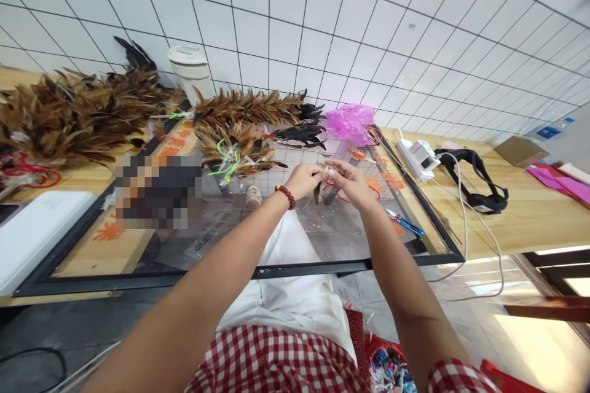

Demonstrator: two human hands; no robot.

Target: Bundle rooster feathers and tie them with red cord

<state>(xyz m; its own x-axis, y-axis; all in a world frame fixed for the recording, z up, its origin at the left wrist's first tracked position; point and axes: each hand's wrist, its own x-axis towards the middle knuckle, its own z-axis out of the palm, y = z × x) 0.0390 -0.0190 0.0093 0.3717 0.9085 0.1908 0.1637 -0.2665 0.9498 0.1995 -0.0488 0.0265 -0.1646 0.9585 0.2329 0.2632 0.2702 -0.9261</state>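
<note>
My left hand (306,180), with a beaded bracelet on its wrist, meets my right hand (346,182) over the glass tabletop. The fingers of both are pinched together around a small dark feather (316,193), whose tip points down below the left fingers. Red cord (375,189) lies on the glass beside and under the right hand. Just behind the hands are black-tipped feathers (299,134) and a brown feather bundle (230,150) tied with green string. Blue-handled scissors (408,222) rest on the glass to the right of my right forearm.
Brown feather bundles (69,113) cover the back left, near a white lidded cup (190,70). A pink plastic bag (350,123) lies behind the hands. A white power strip (417,156), cables and a black strap (483,181) are at right. A white box (43,233) sits front left.
</note>
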